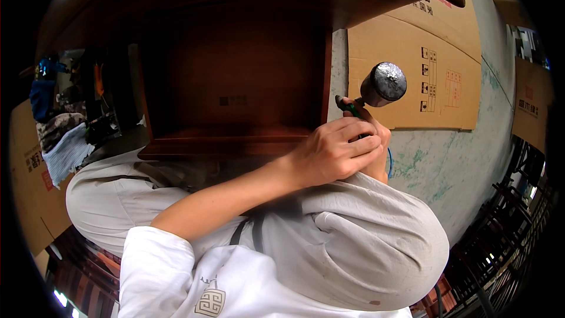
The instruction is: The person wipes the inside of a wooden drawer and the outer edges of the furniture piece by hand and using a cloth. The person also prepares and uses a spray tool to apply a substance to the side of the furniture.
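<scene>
Spray gun [360, 108]: to the right of the wooden cabinet, above the person's knee. Its metal cup [382, 84], a rounded cylinder, tilts so that the silvery end shows, wrinkled like foil and blotched dark. A green part shows beside the fingers.

Right hand [381, 133]: wrapped about the gun's body, partly covered by the other hand. Left hand [341, 150]: reaches across the lap and lies over the right, fingers curled; from where I stand I cannot tell whether they grip the gun or only the right hand. A thin blue hose [390, 165] curves down beside the right wrist.

Wooden cabinet [235, 147]: dark reddish brown, its box-shaped hollow facing the person; smooth front rail, slight sheen; small printed patch inside on the back panel.

Flat cardboard [403, 53]: tan, straight-edged, a long crease across it, lying on the floor [471, 165], which is grey and hard-looking with greenish blotches.

Person: seated, legs folded; trousers [365, 247] pale, softly creased cloth; white shirt [159, 271]. At left, a rumpled pale-blue cloth [66, 156] lies against a camouflage-patterned cloth [62, 128].
</scene>
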Available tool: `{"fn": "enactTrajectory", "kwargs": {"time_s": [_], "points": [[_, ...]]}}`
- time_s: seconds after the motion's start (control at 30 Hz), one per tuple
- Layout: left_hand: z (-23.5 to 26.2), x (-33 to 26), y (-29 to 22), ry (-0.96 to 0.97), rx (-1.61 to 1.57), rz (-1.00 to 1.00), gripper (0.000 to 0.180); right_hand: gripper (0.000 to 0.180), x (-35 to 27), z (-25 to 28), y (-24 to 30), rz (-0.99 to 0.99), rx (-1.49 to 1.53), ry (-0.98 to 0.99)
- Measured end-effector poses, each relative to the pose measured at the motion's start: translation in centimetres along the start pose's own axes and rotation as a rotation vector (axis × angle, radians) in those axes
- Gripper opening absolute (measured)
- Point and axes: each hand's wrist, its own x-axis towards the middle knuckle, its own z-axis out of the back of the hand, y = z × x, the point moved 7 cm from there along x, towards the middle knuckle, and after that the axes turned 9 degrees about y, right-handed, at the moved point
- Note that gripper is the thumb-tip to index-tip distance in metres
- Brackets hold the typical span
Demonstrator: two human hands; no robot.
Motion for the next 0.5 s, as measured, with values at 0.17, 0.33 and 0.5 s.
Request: {"fn": "enactTrajectory", "kwargs": {"time_s": [0.17, 0.33, 0.5], "points": [[0.1, -0.1, 0.2, 0.0, -0.005, 0.008, 0.027, 0.037, 0.3, -0.2, -0.1, 0.01, 0.049, -0.037], [0.0, 0.3, 0.0, 0.006, -0.011, -0.006, 0.027, 0.037, -0.2, 0.1, -0.4, -0.004, 0.03, -0.069], [0.0, 0.3, 0.4, 0.003, 0.024, 0.023, 0.028, 0.037, 1.0, -0.1, -0.2, 0.059, 0.067, -0.115]]}}
